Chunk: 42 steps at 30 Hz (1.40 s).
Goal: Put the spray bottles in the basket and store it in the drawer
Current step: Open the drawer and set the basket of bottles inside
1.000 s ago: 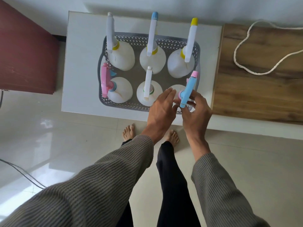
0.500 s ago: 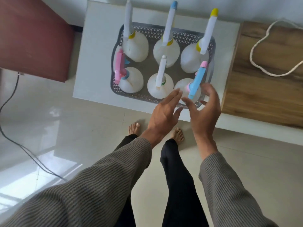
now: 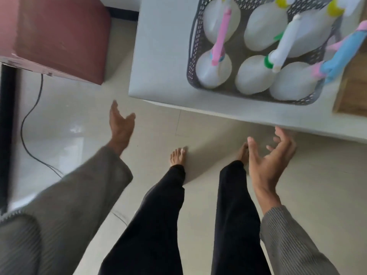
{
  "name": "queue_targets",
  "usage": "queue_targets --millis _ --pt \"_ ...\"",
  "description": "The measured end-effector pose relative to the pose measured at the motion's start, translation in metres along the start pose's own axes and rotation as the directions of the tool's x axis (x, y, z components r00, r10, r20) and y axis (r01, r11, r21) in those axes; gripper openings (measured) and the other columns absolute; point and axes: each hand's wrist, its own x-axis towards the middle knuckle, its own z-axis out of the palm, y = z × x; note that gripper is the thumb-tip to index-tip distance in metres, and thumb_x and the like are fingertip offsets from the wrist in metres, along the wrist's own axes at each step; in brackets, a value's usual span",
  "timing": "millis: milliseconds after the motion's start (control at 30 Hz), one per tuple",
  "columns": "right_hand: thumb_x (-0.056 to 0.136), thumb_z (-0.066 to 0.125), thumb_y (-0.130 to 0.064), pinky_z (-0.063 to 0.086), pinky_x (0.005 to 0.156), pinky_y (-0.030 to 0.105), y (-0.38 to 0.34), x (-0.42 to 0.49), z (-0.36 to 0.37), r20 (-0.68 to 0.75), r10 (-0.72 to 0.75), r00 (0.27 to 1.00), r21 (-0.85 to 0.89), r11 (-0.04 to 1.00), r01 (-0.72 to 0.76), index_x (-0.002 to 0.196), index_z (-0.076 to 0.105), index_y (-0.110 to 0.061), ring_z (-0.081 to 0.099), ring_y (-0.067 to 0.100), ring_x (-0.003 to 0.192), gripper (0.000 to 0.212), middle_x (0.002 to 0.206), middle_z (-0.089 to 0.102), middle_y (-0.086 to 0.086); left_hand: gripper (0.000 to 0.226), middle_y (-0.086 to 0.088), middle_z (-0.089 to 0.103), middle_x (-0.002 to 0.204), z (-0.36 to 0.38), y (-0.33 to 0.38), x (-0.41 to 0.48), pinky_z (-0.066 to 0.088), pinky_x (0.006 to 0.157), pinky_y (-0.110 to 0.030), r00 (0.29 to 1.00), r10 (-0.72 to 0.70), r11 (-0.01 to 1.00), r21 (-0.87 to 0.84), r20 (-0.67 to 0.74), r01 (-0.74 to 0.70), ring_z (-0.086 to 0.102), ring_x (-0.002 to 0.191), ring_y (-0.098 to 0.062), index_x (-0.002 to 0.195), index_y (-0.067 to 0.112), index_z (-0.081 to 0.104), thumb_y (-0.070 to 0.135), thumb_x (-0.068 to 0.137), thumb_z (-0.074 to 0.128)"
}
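A grey perforated basket stands on the white table at the upper right, holding several white spray bottles: one with a pink trigger, one with a green collar, one with a blue and pink trigger. My left hand hangs open over the floor, left of the table's near corner. My right hand is open with spread fingers, below the table's front edge. Neither hand touches the basket.
A dark red cabinet stands at the upper left, with a black cable trailing over the glossy tiled floor. A wooden surface adjoins the table at the right. My bare feet and black trousers are below.
Both hands have pulled back from the blue-triggered bottle and spread apart, lowered below the table's edge. The view has shifted left and down, so the basket sits at the upper right.
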Motion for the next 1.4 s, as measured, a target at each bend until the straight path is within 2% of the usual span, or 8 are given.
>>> queue_targets --millis 133,233,300,500,967,1067,1233,1400 --pt "0.087 0.078 -0.026 0.045 0.100 0.025 0.004 -0.018 0.033 0.162 0.011 0.987 -0.116 0.993 0.008 0.144 0.040 -0.003 0.043 0.034 0.127 0.072 0.137 0.043 0.021 0.064 -0.004 0.038 0.155 -0.003 -0.001 0.058 0.040 0.110 -0.038 0.975 -0.038 0.989 -0.130 0.219 0.067 0.045 0.135 -0.020 0.151 0.014 0.031 -0.006 0.093 0.048" --pt "0.086 0.077 -0.028 0.029 0.102 0.016 0.004 -0.018 0.046 0.234 -0.012 0.972 -0.201 0.978 0.061 0.148 0.035 -0.003 0.036 0.035 0.134 0.079 0.144 0.040 0.021 0.044 0.003 0.057 0.116 0.014 0.004 0.070 0.049 0.081 -0.031 0.940 -0.106 0.973 -0.162 0.326 0.166 0.056 0.080 -0.010 0.130 0.019 0.055 -0.001 0.094 0.041" --pt "0.086 0.076 -0.029 0.029 0.110 0.025 0.002 -0.011 0.051 0.256 -0.038 0.966 -0.247 0.963 0.104 0.150 0.032 -0.001 0.033 0.036 0.138 0.082 0.151 0.036 0.021 0.043 0.008 0.058 0.102 0.026 0.003 0.069 0.046 0.076 -0.030 0.943 -0.117 0.961 -0.206 0.312 0.187 0.052 0.073 -0.010 0.124 0.017 0.057 -0.004 0.092 0.038" --pt "0.090 0.072 -0.036 0.021 0.123 0.038 0.001 0.010 0.057 0.319 -0.046 0.947 -0.388 0.905 0.174 0.157 0.015 -0.001 0.016 0.032 0.153 0.095 0.165 0.016 0.017 0.069 0.017 0.050 0.136 0.035 -0.008 0.052 0.046 0.082 -0.027 0.958 -0.006 0.965 -0.249 0.287 0.081 0.050 0.125 -0.015 0.137 0.018 0.048 -0.019 0.078 0.043" --pt "0.095 0.061 -0.044 0.016 0.122 0.062 0.021 -0.001 0.066 0.462 -0.030 0.886 -0.640 0.680 0.357 0.159 -0.007 -0.008 -0.010 0.038 0.155 0.101 0.168 -0.013 0.014 0.060 0.011 0.046 0.148 0.038 -0.009 0.028 0.041 0.111 -0.040 0.974 -0.039 0.960 -0.264 0.223 0.098 0.045 0.133 -0.015 0.139 0.020 0.042 0.003 0.085 0.061" --pt "0.095 0.060 -0.045 0.014 0.122 0.062 0.022 -0.002 0.070 0.457 -0.023 0.889 -0.645 0.679 0.349 0.159 -0.007 -0.008 -0.010 0.038 0.155 0.101 0.168 -0.012 0.016 0.056 0.002 0.047 0.148 0.034 -0.016 0.024 0.038 0.101 -0.026 0.991 0.038 0.998 -0.057 0.129 -0.031 0.045 0.128 -0.018 0.142 0.017 0.042 0.012 0.088 0.058" --pt "0.097 0.057 -0.045 0.010 0.124 0.061 0.028 -0.003 0.073 0.499 -0.002 0.867 -0.651 0.660 0.375 0.160 -0.006 -0.016 -0.011 0.039 0.155 0.094 0.166 -0.017 0.019 0.075 -0.019 0.007 0.165 0.051 -0.014 -0.011 0.009 0.126 -0.035 0.936 0.352 0.888 0.322 -0.013 -0.330 0.009 0.153 -0.030 0.155 0.003 0.006 0.033 0.100 0.046" --pt "0.099 0.050 -0.049 0.006 0.125 0.060 0.031 -0.009 0.071 0.530 0.032 0.847 -0.644 0.665 0.378 0.159 -0.012 -0.018 -0.014 0.038 0.154 0.092 0.167 -0.018 0.016 0.074 -0.015 -0.001 0.166 0.080 -0.004 -0.060 0.003 0.125 -0.049 0.735 0.613 0.565 0.488 0.290 -0.665 0.000 0.154 -0.030 0.157 0.012 0.002 0.041 0.099 0.038"
